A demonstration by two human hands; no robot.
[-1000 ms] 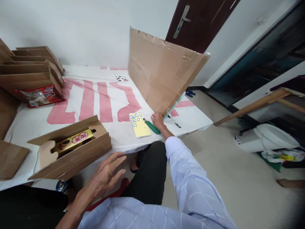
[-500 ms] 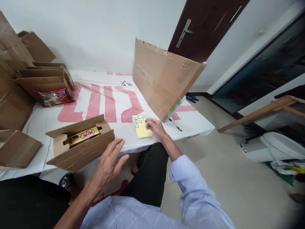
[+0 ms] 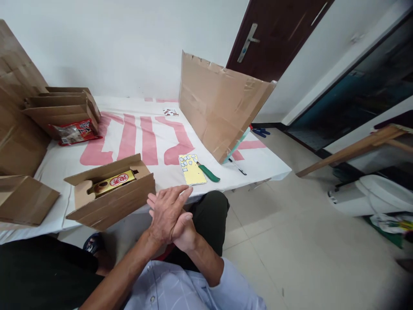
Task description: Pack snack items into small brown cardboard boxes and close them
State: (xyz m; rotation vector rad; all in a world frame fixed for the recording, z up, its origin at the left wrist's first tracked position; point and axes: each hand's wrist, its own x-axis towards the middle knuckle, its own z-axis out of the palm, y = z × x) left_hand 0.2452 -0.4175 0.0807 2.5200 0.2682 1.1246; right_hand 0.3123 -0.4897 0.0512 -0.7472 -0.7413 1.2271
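My left hand lies with flat, stretched fingers over my right hand, palm against palm, in front of the table edge above my lap. Neither hand holds anything. My right hand's fingers are mostly hidden under the left. Just beyond them on the white cloth lie a yellow sticker sheet and a green-handled tool. To the left, an open cardboard box holds a yellow package.
A large cardboard sheet stands upright on the table, with a pen at its foot. Folded cardboard boxes and a red snack bag sit at the left. A brown door is behind; a white bin stands on the floor at right.
My right hand let go of the green-handled tool near the cardboard sheet and drew back to my lap. My left hand moved right and now rests over it.
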